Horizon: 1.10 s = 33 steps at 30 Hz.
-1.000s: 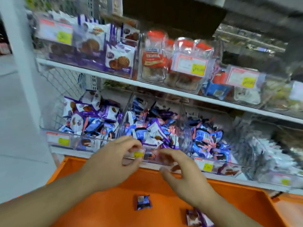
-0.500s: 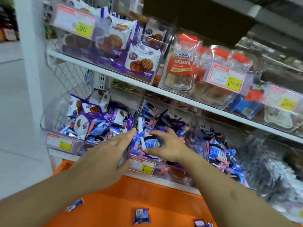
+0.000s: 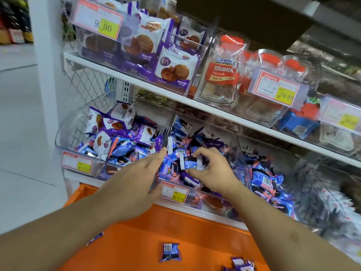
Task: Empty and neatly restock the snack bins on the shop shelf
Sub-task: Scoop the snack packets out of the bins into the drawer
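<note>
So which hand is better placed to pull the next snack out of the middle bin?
Probably the right hand: it is inside the middle bin, fingers closed on a blue snack packet. The left hand rests flat at the bin's divider.

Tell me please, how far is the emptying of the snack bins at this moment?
Early stage. Done: only a few wrapped snacks lie in the orange crate. In hand: the right hand pinches a blue snack packet in the middle bin, while the left hand rests at that bin's left edge. Left: the middle bin and the left bin are both full, and restocking has not begun.
</note>
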Motion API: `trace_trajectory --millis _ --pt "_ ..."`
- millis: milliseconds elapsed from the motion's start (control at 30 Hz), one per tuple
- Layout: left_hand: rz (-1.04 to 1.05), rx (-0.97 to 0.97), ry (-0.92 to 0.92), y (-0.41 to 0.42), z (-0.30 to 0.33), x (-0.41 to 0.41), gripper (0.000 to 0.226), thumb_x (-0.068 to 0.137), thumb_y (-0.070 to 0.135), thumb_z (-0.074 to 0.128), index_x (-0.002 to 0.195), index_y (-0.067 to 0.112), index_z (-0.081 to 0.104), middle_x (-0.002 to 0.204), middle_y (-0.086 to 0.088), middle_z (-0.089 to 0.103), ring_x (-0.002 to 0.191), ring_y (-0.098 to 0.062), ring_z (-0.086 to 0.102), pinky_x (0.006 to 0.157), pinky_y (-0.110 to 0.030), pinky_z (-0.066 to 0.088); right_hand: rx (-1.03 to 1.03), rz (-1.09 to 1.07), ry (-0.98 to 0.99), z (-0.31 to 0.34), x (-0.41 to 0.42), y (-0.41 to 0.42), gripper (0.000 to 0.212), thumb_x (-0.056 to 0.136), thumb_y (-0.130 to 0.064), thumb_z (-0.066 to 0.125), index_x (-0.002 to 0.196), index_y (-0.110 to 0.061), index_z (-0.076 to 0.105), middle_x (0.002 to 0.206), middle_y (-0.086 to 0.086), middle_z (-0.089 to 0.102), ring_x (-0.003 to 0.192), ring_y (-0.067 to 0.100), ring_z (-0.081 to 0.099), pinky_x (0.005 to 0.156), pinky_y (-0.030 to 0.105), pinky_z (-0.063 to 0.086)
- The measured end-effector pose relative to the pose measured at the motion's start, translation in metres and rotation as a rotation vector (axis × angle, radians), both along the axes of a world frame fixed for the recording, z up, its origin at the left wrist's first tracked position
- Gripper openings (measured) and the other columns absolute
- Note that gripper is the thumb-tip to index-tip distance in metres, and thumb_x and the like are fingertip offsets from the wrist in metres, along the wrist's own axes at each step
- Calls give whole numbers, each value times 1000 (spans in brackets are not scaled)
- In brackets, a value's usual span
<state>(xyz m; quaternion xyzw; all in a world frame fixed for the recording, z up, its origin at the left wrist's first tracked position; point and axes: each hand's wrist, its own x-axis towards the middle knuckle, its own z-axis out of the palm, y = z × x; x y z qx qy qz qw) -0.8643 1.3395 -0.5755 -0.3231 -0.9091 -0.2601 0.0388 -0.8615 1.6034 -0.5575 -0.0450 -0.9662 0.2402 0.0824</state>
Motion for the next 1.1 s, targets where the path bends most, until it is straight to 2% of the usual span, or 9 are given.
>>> trace_trajectory --millis 133,267,367,500,567,667,900,1000,1100 --pt "10 23 -41 4 8 1 83 104 47 50 164 36 -7 169 18 14 148 -10 34 111 -30 40 -82 -55 135 1 7 2 39 79 -34 91 109 -35 66 114 -11 54 99 2 51 80 -2 33" --pt "48 58 3 9 22 2 70 104 47 50 163 31 17 164 15 21 146 -10 36 114 -30 38 -177 -78 247 20 15 -1 40 81 -27 90 109 -42 65 112 -15 55 104 -1 54 88 10 38" --pt "57 152 -5 14 35 6 57 101 49 53 154 34 36 152 19 36 133 -3 45 105 -23 41 -246 -59 281 40 28 -11 43 81 -26 88 104 -51 61 114 -17 57 105 -4 57 88 13 42" --pt "24 442 -300 24 55 26 56 89 61 67 139 51 46 121 25 60 96 8 66 83 -19 54 -285 35 325 52 61 -36 43 78 -21 87 106 -45 65 116 -20 61 110 1 60 95 23 49" --pt "4 548 -399 27 58 36 43 89 56 72 127 55 52 109 27 67 91 8 69 84 -29 60 -307 49 309 49 79 -46 42 81 -17 86 107 -42 65 117 -20 62 112 4 60 94 24 50" --pt "-27 594 -451 22 55 49 41 91 47 73 131 46 61 110 18 74 94 -2 74 90 -39 61 -432 16 215 40 105 -53 46 83 -14 87 112 -42 65 118 -19 62 107 9 62 82 38 58" --pt "-21 369 -439 -16 11 66 40 89 23 81 119 45 68 106 27 70 96 11 67 82 -7 52 -446 -51 5 -6 164 -40 37 89 -19 84 114 -40 66 110 -11 65 78 0 61 65 20 45" --pt "-29 115 -433 -34 -43 59 38 86 15 82 114 39 73 105 19 76 95 8 69 84 -14 53 -540 -79 -138 -40 175 -39 37 88 -11 83 105 -40 68 93 5 70 49 4 49 49 28 43" --pt "38 -124 -381 -45 -102 43 35 83 11 79 113 29 80 98 12 77 84 10 64 70 -7 42 -523 -98 -313 -80 183 -42 39 88 -11 82 105 -42 68 87 7 70 46 8 52 44 34 45"
